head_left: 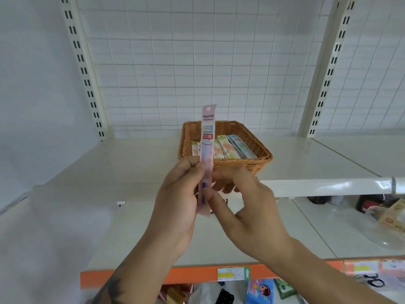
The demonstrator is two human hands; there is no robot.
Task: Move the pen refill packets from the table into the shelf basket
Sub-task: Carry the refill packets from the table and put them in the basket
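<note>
A long pink pen refill packet (207, 137) stands upright in front of the woven basket (258, 159). My left hand (175, 205) grips its lower half. My right hand (245, 207) pinches the packet's lower end with thumb and fingers. The brown basket sits on the upper white shelf (131, 163) and holds several refill packets (228, 148) lying flat, green, orange and blue. The held packet hides part of the basket's left side.
White wire grid backs the shelf, with slotted uprights (85, 71) on the left and on the right (331, 69). A lower shelf with an orange front edge (197, 275) is below my arms. Bagged goods (390, 218) lie at the right, more packages at the bottom.
</note>
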